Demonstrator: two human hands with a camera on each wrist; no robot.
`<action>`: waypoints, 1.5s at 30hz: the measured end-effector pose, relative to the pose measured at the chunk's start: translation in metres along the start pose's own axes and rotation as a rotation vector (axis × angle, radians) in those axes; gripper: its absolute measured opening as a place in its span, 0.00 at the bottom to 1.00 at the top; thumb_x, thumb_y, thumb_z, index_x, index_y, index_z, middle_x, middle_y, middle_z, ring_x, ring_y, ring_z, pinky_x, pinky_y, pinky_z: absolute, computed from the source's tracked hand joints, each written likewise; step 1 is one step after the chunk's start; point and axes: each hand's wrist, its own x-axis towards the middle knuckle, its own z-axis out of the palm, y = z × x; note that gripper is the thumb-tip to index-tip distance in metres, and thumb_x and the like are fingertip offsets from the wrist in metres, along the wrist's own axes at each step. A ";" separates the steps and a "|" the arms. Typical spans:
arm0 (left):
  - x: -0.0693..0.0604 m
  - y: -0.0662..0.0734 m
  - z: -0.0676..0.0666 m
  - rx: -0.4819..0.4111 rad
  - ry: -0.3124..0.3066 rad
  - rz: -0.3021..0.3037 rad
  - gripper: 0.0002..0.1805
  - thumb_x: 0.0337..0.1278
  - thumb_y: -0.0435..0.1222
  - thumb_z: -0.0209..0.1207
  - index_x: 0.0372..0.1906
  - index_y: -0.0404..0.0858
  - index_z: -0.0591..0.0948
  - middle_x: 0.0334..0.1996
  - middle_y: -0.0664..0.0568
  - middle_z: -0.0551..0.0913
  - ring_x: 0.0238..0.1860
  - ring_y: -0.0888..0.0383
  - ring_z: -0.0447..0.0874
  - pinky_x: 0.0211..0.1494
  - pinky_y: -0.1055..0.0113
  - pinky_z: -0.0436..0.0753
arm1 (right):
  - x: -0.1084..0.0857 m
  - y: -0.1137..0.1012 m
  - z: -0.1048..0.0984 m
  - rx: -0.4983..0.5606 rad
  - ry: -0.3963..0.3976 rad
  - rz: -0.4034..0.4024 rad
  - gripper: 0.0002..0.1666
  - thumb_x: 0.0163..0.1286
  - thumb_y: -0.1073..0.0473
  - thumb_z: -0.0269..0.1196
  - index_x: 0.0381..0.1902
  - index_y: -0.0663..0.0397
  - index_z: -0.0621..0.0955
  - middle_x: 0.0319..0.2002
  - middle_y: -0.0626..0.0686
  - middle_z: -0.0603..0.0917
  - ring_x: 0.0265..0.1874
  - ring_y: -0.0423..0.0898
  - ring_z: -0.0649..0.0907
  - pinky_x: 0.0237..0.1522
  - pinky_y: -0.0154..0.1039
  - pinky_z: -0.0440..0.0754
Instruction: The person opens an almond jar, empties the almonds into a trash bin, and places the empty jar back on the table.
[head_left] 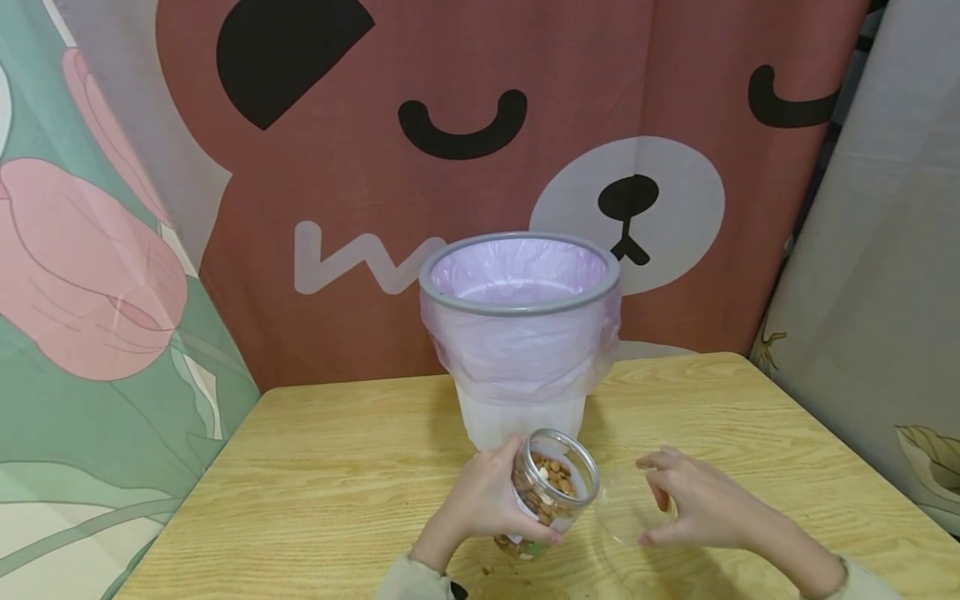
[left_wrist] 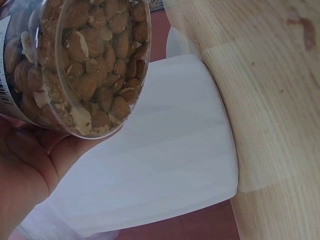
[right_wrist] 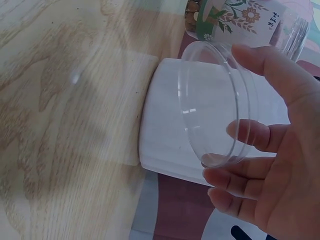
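In the head view my left hand point(head_left: 487, 500) grips a clear plastic jar point(head_left: 551, 504) of almonds around its side. The jar is uncovered and tilted, its mouth towards the upper right. Almonds point(left_wrist: 102, 60) show through its base in the left wrist view, above my left hand point(left_wrist: 25, 170). To the right, my right hand point(head_left: 701, 500) holds a clear round lid point(head_left: 621, 518) by its rim. Thumb and fingers bend about the lid point(right_wrist: 210, 107) in the right wrist view, where a label with printed flowers shows on the jar point(right_wrist: 240, 20). The lid is apart from the jar's mouth.
Behind the jar, a white bin point(head_left: 517, 421) stands on the wooden table point(head_left: 330, 467). A pale purple bag point(head_left: 525, 354) lines it, held under a grey ring point(head_left: 521, 311). A printed bear curtain point(head_left: 337, 183) hangs behind the table, with other curtains at both sides.
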 end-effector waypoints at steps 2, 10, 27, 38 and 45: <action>0.000 0.000 0.000 0.002 -0.001 0.003 0.45 0.16 0.59 0.71 0.48 0.43 0.68 0.33 0.62 0.76 0.30 0.71 0.74 0.31 0.78 0.73 | 0.000 0.001 0.000 0.025 -0.016 0.009 0.26 0.42 0.40 0.69 0.12 0.42 0.64 0.44 0.62 0.77 0.35 0.52 0.77 0.18 0.30 0.65; 0.000 0.001 0.000 -0.010 -0.005 -0.005 0.46 0.16 0.56 0.73 0.50 0.43 0.68 0.34 0.62 0.76 0.31 0.71 0.74 0.32 0.77 0.74 | 0.001 0.004 0.002 0.126 -0.076 0.011 0.22 0.41 0.46 0.71 0.09 0.44 0.68 0.45 0.68 0.75 0.26 0.46 0.78 0.17 0.28 0.66; 0.000 0.000 0.001 0.007 -0.005 0.009 0.46 0.16 0.59 0.71 0.49 0.42 0.69 0.33 0.62 0.76 0.31 0.71 0.73 0.32 0.78 0.73 | 0.000 0.009 0.010 0.209 -0.147 0.014 0.21 0.44 0.45 0.70 0.09 0.43 0.71 0.44 0.72 0.74 0.32 0.58 0.79 0.18 0.29 0.69; 0.000 0.000 0.002 0.007 -0.004 0.008 0.46 0.16 0.59 0.71 0.50 0.42 0.69 0.33 0.62 0.76 0.30 0.71 0.74 0.31 0.78 0.73 | -0.002 0.014 0.015 0.225 -0.156 0.001 0.21 0.45 0.46 0.70 0.08 0.43 0.71 0.44 0.73 0.74 0.33 0.59 0.79 0.16 0.29 0.69; 0.000 -0.001 0.002 -0.002 0.001 0.013 0.47 0.16 0.59 0.72 0.50 0.42 0.68 0.33 0.62 0.76 0.29 0.72 0.73 0.31 0.79 0.73 | -0.002 0.018 0.019 0.264 -0.172 -0.016 0.19 0.45 0.49 0.70 0.08 0.44 0.72 0.43 0.74 0.74 0.41 0.69 0.75 0.15 0.28 0.70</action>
